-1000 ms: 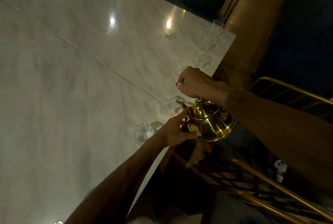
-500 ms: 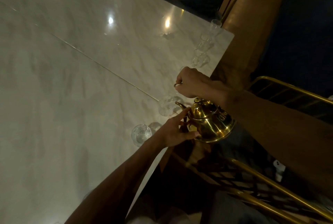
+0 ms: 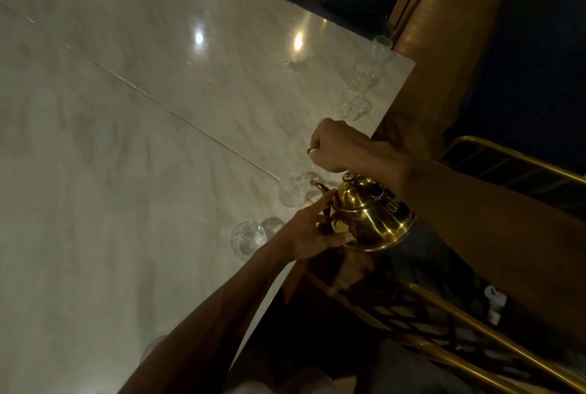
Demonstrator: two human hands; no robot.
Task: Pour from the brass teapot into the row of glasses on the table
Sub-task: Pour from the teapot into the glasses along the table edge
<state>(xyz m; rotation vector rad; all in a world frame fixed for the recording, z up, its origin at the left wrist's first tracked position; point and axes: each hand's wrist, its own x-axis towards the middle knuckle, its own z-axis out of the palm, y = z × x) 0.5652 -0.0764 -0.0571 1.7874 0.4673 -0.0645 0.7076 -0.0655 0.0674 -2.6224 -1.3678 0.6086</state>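
Observation:
The brass teapot [image 3: 371, 219] hangs tilted at the table's right edge, its spout over a clear glass [image 3: 293, 192]. My right hand [image 3: 339, 148] is closed above the lid, gripping the pot's handle, which is hidden under the fist. My left hand [image 3: 312, 232] rests against the pot's front, index finger along the spout base, thumb under the belly. A second clear glass [image 3: 249, 239] stands just left of my left wrist. Several more glasses [image 3: 355, 105] continue the row toward the far corner, ending at a tall one [image 3: 382, 48].
The white marble table [image 3: 142, 140] has a thin seam running diagonally and its right edge beside the pot. Brass-framed chairs [image 3: 475, 339] stand below and right of the edge. Another small glass [image 3: 295, 64] sits apart near the far end. Dark chairs line the far side.
The pot and both hands hold almost the same pose; the view has only drifted slightly. No visible change in the glasses.

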